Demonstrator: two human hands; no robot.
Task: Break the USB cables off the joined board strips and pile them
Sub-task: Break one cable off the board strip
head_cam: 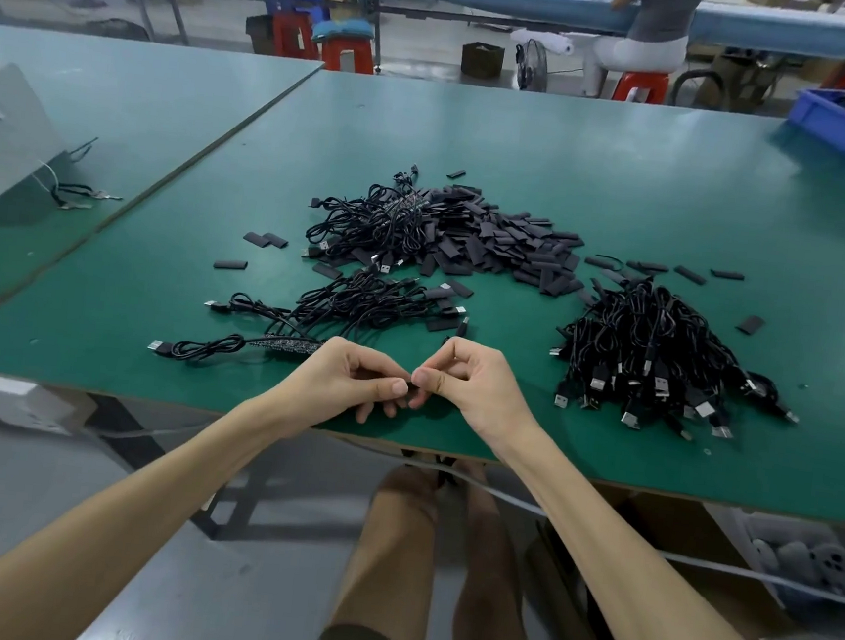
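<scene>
light: even, bright overhead | shadows: soft, faint | edges: wide-angle bending | background: blurred

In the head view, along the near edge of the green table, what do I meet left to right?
Coiled cable, board strip, left hand, right hand, pile of loose cables.

A green table point(605, 172) carries it all. On the right sits a pile of loose USB cables point(660, 353), silver plugs fanned toward the near edge. Mid-table, a heap of flat black pieces point(510, 245) runs into a tangle of cables point(367, 227) on its left. Nearer the front, a bundle of cables point(365, 304) is joined to a board strip point(286, 344). Stray black pieces lie scattered around. A blue bin point(841, 130) rests at the far right corner.
</scene>
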